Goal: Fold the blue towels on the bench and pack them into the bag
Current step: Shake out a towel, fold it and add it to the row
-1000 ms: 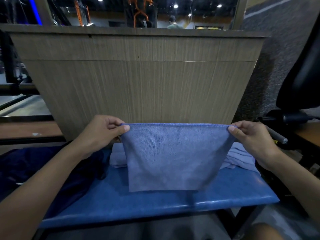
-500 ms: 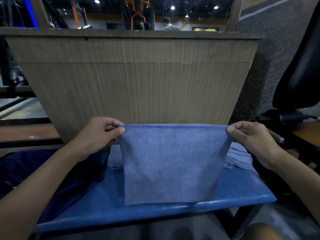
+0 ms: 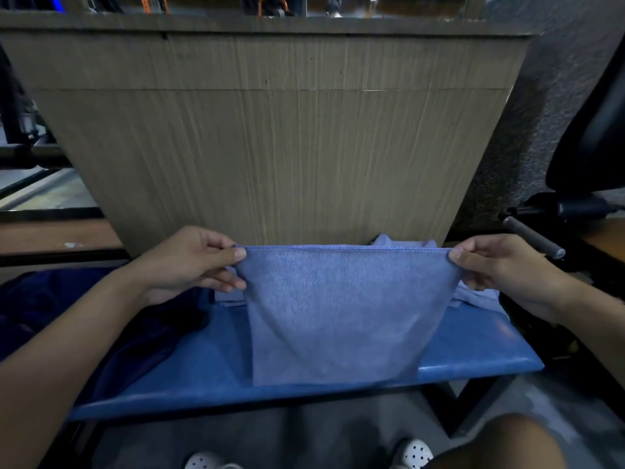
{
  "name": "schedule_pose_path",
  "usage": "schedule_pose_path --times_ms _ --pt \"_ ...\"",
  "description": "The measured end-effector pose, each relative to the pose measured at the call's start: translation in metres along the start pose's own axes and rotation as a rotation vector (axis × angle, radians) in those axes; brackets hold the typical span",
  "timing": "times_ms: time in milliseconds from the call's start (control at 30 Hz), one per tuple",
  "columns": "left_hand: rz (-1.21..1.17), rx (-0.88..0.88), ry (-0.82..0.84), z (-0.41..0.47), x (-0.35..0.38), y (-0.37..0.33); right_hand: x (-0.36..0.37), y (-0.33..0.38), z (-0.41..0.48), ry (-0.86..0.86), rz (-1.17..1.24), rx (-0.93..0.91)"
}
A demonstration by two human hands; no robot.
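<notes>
Here left grip (image 3: 189,262) and right grip (image 3: 497,269) each pinch a top corner of the blue towel (image 3: 345,309) hanging between them (over the counter (image 3: 473,346)); matching corners evenly should square the fold.

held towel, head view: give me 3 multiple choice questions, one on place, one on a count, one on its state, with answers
1. Where does the held towel hang?
A) over the blue bench
B) on the floor
C) on a hook

2. How many hands pinch it?
A) none
B) one
C) two

3. What state is it in?
A) rolled up
B) spread out, hanging from its top edge
C) balled up

Answers:
1 A: its lower edge hangs just over the bench seat.
2 C: the left hand and the right hand each pinch a top corner.
3 B: the top edge runs taut between the two hands, and the cloth drops open below it.
</notes>
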State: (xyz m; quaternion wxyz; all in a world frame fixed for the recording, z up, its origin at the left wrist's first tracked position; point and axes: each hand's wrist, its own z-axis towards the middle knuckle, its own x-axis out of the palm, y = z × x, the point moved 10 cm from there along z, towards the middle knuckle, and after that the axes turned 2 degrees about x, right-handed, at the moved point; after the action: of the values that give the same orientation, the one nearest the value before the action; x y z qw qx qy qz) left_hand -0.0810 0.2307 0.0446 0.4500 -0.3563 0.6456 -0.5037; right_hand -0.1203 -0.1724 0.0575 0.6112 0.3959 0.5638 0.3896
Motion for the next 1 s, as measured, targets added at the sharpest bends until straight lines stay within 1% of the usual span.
schedule_pose_path --times_ms 67,167,333,467,600,767,867,933,1000 --pt "-0.040 -0.024 -0.024 0.006 0.001 0.004 0.005 -0.002 0.006 -0.010 0.049 0.029" --pt "-0.066 -0.022 -0.116 0.020 -0.004 0.007 0.011 -0.004 0.019 -0.042 0.111 0.054" --pt "-0.049 0.091 -0.261 0.036 -0.021 -0.008 0.010 0.007 0.040 -0.158 0.108 -0.048" --pt "-0.041 0.190 -0.290 0.029 -0.025 -0.018 0.005 0.013 0.038 -0.191 0.144 -0.116" --pt "0.038 0.165 -0.214 0.010 -0.009 0.012 0.018 -0.014 0.021 -0.117 0.088 -0.073" --pt "0.091 -0.022 -0.100 -0.017 0.024 0.101 0.049 -0.091 -0.014 0.061 -0.096 0.105" --pt "0.165 -0.130 -0.009 -0.030 0.042 0.147 0.067 -0.131 -0.036 0.182 -0.147 0.221" --pt "0.207 -0.183 0.035 -0.037 0.049 0.165 0.072 -0.150 -0.045 0.213 -0.143 0.276" --pt "0.269 -0.179 0.065 -0.040 0.053 0.170 0.075 -0.160 -0.049 0.229 -0.168 0.290"
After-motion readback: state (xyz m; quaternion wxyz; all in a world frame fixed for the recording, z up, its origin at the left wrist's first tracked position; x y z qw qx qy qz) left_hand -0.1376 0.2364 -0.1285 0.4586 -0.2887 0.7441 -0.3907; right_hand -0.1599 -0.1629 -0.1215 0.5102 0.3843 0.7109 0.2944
